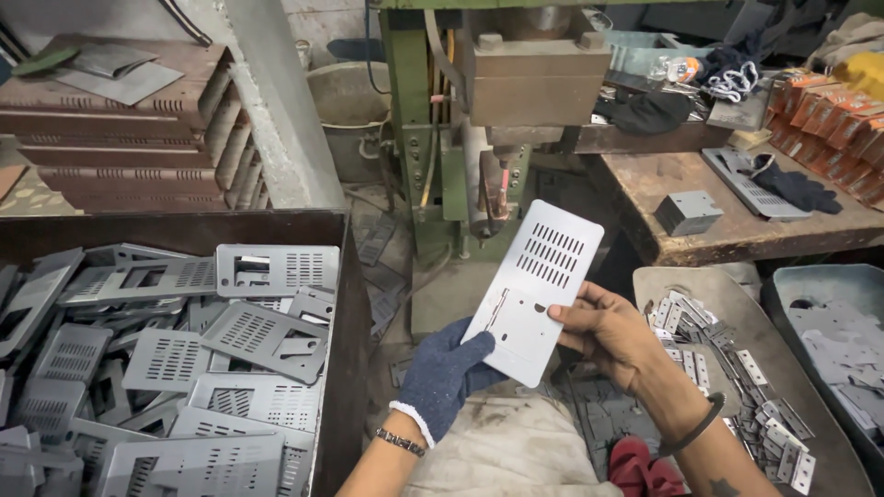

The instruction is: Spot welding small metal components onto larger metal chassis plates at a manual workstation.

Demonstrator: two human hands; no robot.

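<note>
A pale grey slotted sheet-metal plate (537, 293), held mid-air at centre frame, is cupped from 7 o'clock by the blue-gloved left hand (445, 373) and pinched at 3 o'clock by the bare right hand (610, 329), so a sharp-edge cut or slip is risked.

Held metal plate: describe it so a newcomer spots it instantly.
Start at the green press machine at top centre; just below it, both hands meet. The gloved left hand and bare right hand hold a pale vented plate. Unlike the grey plates heaped in the bin on the left, it is raised, whiter, and has a small hinge on it.
</note>
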